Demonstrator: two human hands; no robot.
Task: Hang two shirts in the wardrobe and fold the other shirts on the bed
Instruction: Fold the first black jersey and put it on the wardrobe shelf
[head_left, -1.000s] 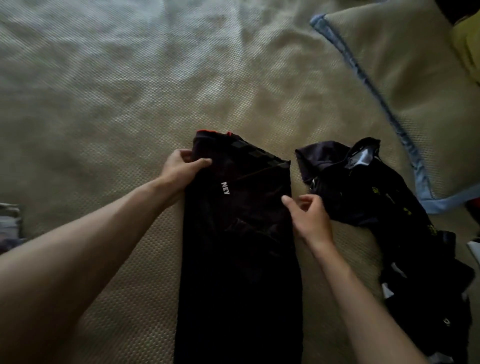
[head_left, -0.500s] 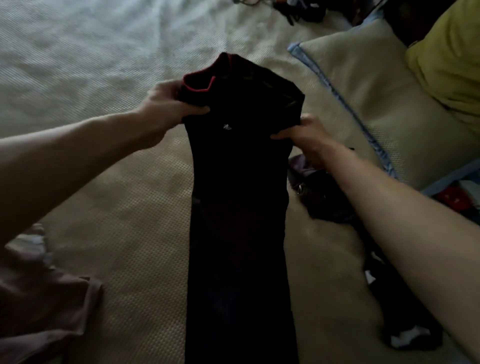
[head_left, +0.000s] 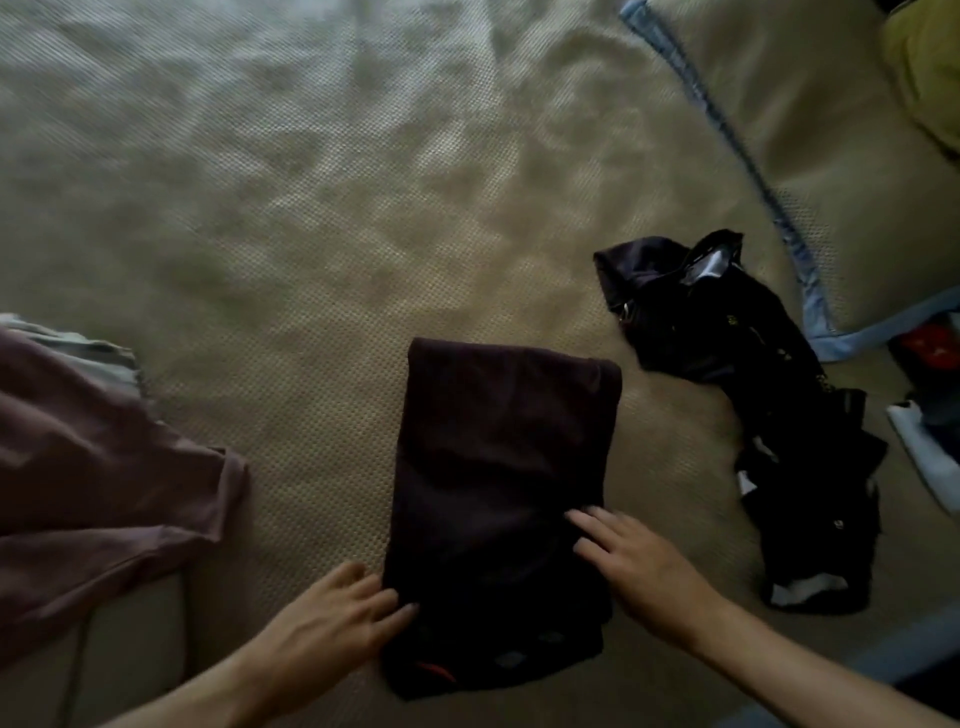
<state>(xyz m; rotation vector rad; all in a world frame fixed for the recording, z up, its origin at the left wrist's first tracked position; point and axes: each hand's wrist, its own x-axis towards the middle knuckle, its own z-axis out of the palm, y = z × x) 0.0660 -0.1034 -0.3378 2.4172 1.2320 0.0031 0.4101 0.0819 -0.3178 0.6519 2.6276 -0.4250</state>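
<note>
Resting flat, my left hand (head_left: 332, 618) lies with straight fingers (head_left: 387, 605) spread slightly, their tips touching the near left edge of the folded black fabric shirt (head_left: 498, 499). My right hand (head_left: 641, 564) presses its extended, loosely parted fingers (head_left: 589, 522) on the shirt's right side, gripping nothing. I see the shirt lying folded into a tall rectangle on the beige textured bedspread (head_left: 311, 234), a bit of red trim at its near end. Near its right lies a crumpled black garment with white patches (head_left: 737, 364); well to the left, a loose mauve cloth garment (head_left: 88, 467). A beige pillow edged in blue (head_left: 810, 156) lies at upper right.
</note>
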